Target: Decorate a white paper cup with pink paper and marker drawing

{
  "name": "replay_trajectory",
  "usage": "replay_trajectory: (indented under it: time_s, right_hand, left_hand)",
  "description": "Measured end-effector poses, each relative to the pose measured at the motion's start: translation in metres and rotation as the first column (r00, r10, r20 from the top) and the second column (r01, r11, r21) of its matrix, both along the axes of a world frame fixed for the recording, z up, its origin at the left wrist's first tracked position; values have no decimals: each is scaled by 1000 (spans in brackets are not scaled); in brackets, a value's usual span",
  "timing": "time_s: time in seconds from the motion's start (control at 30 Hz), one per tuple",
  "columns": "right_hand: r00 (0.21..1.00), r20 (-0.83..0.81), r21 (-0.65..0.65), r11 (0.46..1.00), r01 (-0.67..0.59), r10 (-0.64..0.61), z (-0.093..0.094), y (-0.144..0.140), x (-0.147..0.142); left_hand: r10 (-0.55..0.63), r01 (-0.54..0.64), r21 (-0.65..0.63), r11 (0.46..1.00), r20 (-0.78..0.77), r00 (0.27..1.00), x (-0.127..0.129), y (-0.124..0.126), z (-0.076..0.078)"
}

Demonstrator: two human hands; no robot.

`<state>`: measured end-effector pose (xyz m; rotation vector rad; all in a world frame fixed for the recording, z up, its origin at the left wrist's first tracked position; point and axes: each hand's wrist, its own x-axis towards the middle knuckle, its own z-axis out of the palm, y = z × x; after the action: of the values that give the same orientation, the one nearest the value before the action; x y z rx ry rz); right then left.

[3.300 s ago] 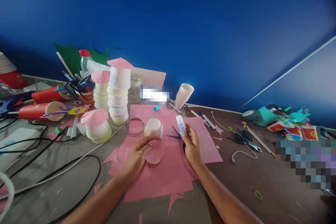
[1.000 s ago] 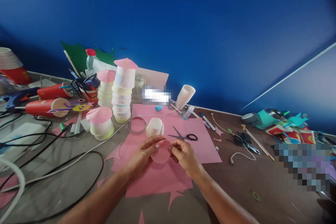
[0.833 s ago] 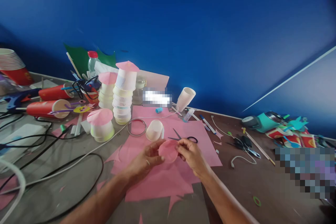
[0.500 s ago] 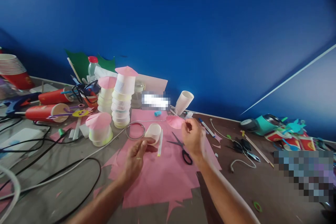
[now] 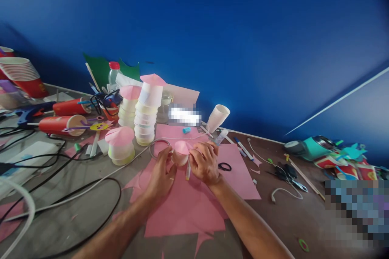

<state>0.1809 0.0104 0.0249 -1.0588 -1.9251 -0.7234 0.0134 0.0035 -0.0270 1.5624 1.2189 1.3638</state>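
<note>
A small white paper cup [image 5: 180, 160] stands on the pink paper sheets [image 5: 185, 210], its lower part between my hands. My left hand [image 5: 161, 174] grips its left side, fingers bent around it. Over the cup's mouth sits a pink paper cone [image 5: 181, 147]. My right hand [image 5: 205, 162] pinches the cone's right edge between thumb and fingers. A white pen [image 5: 188, 172] lies by the cup, partly covered. Beyond my right hand shows the black handle of the scissors [image 5: 225, 166]; their blades are hidden.
Left of the cup stand towers of white cups [image 5: 147, 123] with pink cone tops, and a shorter capped stack [image 5: 120, 151]. A leaning white cup stack [image 5: 219, 116] is behind. Cables [image 5: 118, 198] cross the left side. A teal cup [image 5: 313, 147] lies far right.
My right hand has brought the pink paper cone left and down onto the white cup. My left hand has closed in around the cup. The view has shifted slightly.
</note>
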Motion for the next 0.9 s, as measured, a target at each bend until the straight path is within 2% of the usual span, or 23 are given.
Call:
replay_trajectory:
  time_s: [0.2,0.33,0.43,0.53,0.6,0.7,0.9]
  right_hand:
    - [998,45,-39,998,-39,41,-3,-3,0]
    - [991,39,-113,986,-122,127,0,-7,1]
    - [980,-58,-126,972,-196,190,7,-6,3]
    - [958,-226,-178,960,-218,176,13,1,4]
    - [940,-295,-259,932,-252,172,13,10,3]
    - [937,-290,-396,866,-304,197,5,21,-2]
    - [963,-210,-520,815,-254,166,-13,25,-12]
  left_hand:
    - [-21,21,6,1000,-41,999,1,8,-6]
    - [-27,27,-11,1000,-61,998,1,7,-6]
    - [-40,38,-16,999,-74,996,0,6,-3]
    - [-43,42,-17,999,-93,995,0,6,1]
    - [-40,38,-21,999,-105,994,0,7,4]
    - [-34,26,-56,998,-139,990,1,7,7]
    - [-50,33,-86,996,-203,978,0,6,11]
